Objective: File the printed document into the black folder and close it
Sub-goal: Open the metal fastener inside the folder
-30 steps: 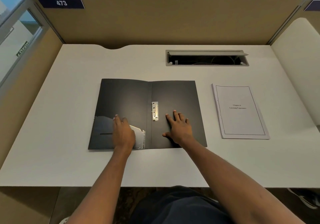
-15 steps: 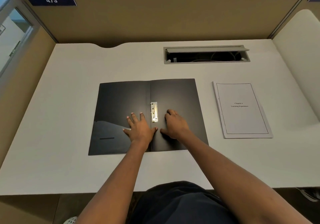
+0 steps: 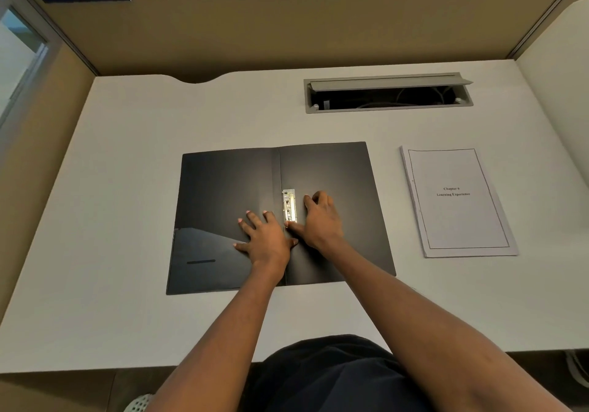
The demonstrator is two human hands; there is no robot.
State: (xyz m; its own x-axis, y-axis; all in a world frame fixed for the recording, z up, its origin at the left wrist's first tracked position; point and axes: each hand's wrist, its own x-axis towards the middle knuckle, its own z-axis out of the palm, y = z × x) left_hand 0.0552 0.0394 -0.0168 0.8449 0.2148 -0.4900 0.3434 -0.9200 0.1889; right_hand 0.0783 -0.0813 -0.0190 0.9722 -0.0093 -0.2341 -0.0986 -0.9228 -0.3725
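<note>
I have one view only, a wide-angle camera on the person's head, looking forward and steeply down over the desk (image 3: 127, 188). It sits close above both forearms; the folder (image 3: 223, 195) fills the centre, the partition (image 3: 287, 22) rises beyond the fingers (image 3: 255, 220), and the frame edges bow.

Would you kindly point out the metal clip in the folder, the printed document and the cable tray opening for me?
metal clip (image 3: 289, 205): head view, middle of the silver fastener.
printed document (image 3: 455, 220): head view, blank cover below the title.
cable tray opening (image 3: 389, 109): head view, near grey rim.
</note>
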